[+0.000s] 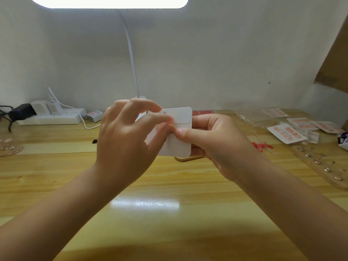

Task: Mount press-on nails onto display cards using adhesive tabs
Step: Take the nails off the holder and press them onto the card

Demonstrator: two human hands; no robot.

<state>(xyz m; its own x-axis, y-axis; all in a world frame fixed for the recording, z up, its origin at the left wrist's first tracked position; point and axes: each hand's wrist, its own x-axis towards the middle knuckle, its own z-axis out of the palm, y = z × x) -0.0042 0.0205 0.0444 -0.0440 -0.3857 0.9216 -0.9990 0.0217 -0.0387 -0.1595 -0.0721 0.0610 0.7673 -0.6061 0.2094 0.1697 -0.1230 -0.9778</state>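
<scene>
Both bare forearms reach in over the near edge of the glossy wooden table (169,185). Right hand (212,142) curls round the right edge of a white rounded-corner display card (180,146), thumb pressed on its face. Left hand (124,140) pinches at a pale adhesive strip (181,122) near the card's middle, its other fingers spread loosely. Finished nail cards (288,133) lie by the table's far right edge.

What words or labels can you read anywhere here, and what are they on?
"ME": card top edge, the rest hidden by the left hand.
Red-and-white box by the power strip: too blurred.
Finished cards at right: print too small.
</scene>
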